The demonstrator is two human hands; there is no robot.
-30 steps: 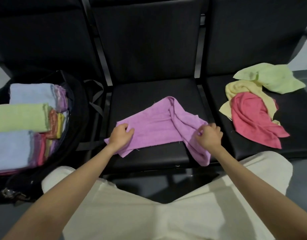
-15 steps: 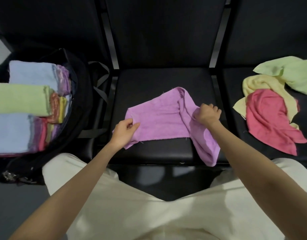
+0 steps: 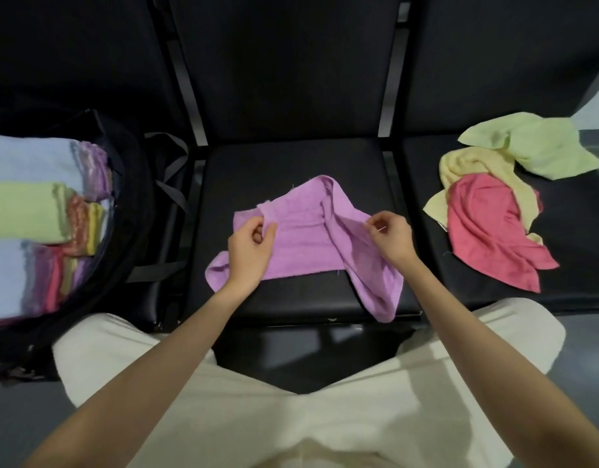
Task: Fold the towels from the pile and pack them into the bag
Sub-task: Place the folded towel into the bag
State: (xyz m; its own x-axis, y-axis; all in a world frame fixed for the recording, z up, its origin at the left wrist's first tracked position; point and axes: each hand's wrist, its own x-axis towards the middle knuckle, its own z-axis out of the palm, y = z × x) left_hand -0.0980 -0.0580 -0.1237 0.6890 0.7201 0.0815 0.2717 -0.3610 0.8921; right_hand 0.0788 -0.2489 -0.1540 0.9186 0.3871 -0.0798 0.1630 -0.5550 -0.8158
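Lying rumpled on the middle black seat (image 3: 291, 163), the purple towel (image 3: 305, 238) sits between the person's hands: the left hand (image 3: 251, 248) pinches its left edge, the right hand (image 3: 391, 236) pinches a fold on its right side, whose end droops over the seat's front. The open bag (image 3: 129, 211) of folded towels stands left; the loose pile (image 3: 501, 204) lies right.
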